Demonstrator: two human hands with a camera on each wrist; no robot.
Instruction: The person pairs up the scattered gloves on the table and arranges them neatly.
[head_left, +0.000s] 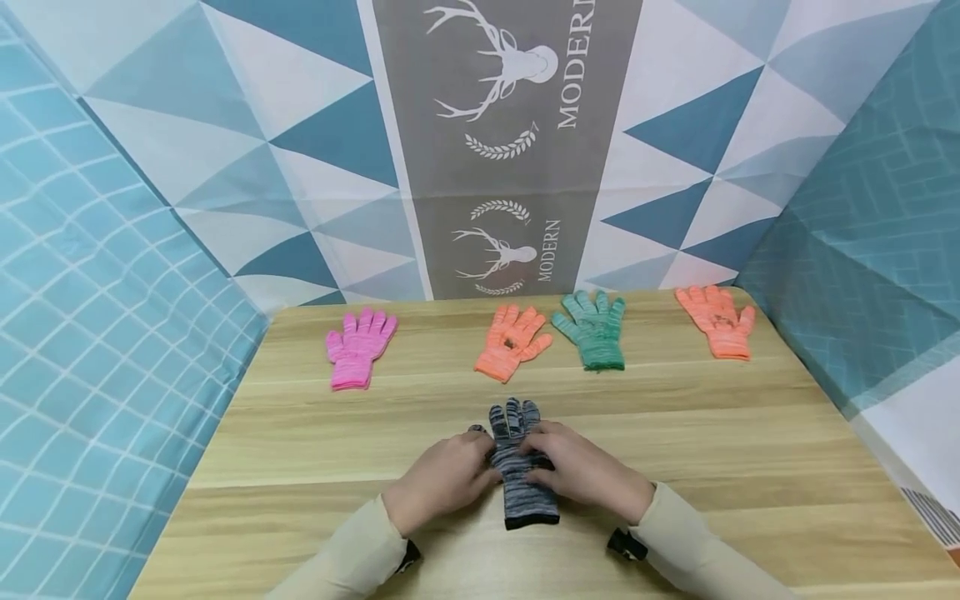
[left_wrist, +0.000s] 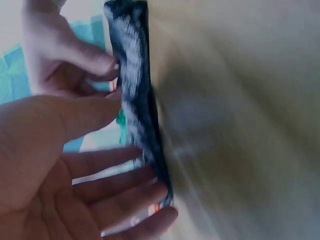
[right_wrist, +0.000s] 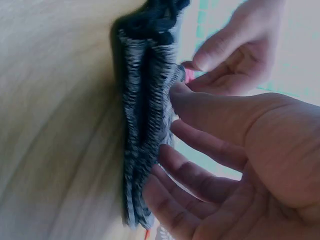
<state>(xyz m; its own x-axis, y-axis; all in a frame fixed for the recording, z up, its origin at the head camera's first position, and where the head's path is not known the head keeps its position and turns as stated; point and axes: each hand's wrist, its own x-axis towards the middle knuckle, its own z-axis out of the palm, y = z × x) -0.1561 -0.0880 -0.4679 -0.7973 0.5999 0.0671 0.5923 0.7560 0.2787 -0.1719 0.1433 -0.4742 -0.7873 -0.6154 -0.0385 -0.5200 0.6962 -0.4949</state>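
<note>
Black-and-grey striped knit glove [head_left: 528,496] flat on wood-grain desk [head_left: 337,450], cuff nearest person. Left hand [head_left: 446,475], right hand [head_left: 592,471] touch opposite sides; fingers parted, slightly bent, no grip. Beyond, left to right: pink knit glove [head_left: 360,346], orange knit glove [head_left: 506,343], green knit glove [head_left: 597,333], second orange knit glove [head_left: 720,321].

The grey-black glove [head_left: 514,468] is matt, coarse knit cloth; the surface [head_left: 300,450] looks like smooth wood, faintly glossy.
</note>
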